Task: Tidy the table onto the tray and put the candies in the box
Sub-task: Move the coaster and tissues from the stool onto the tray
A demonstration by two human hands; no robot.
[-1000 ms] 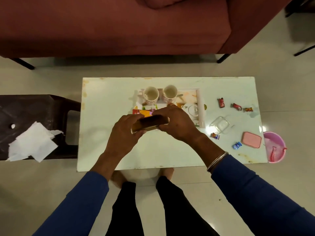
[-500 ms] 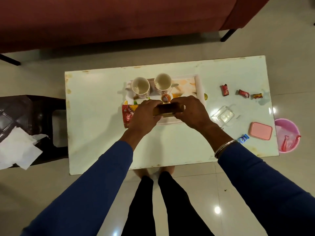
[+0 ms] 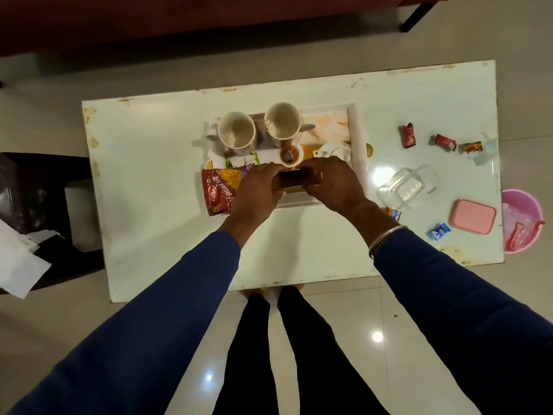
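My left hand (image 3: 257, 193) and my right hand (image 3: 332, 184) both grip a brown packet (image 3: 296, 180), one at each end, low over the front of the white tray (image 3: 357, 139). On the tray stand two empty mugs (image 3: 238, 133) (image 3: 282, 121), a small cup of tea with a spoon (image 3: 288, 154) and a white lidded pot (image 3: 335, 151). A red snack bag (image 3: 217, 190) lies at the tray's left front corner. Several wrapped candies lie to the right: red ones (image 3: 407, 135) (image 3: 445, 142) (image 3: 472, 147), a blue one (image 3: 438, 232). The clear open box (image 3: 404, 187) and its pink lid (image 3: 474, 216) sit right of the tray.
The white table (image 3: 155, 223) stands before a dark red sofa (image 3: 179, 22). A dark chair with white papers (image 3: 18, 259) is at the left. A pink bin (image 3: 522, 220) stands off the table's right edge. My legs are below the front edge.
Both hands carried the brown packet away from me, from above the table's front to low over the tray. The camera view shifted forward and left.
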